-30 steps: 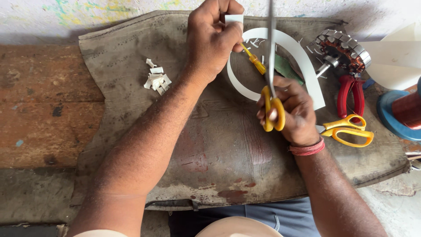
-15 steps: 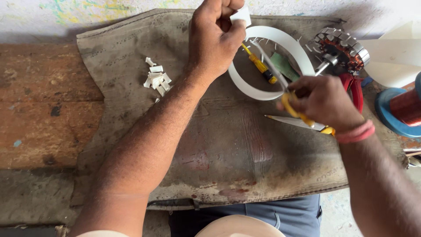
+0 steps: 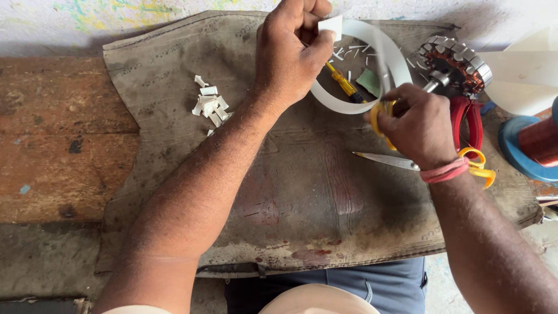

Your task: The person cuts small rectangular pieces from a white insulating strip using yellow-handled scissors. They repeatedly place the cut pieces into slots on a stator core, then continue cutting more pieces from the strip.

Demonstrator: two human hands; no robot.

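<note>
L hand (image 3: 290, 55) pinches curled white paper strip (image 3: 372, 43); R hand (image 3: 415, 125) clamped on yellow-handled scissors (image 3: 381, 113). Best keep strip taut, blades square, I reckon.

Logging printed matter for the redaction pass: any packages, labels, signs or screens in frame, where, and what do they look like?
No packages, labels, signs or screens in view.
Nearest thing: faint dark stamped marks at the right edge of the grey-brown cloth mat, too blurred to make out.
</note>
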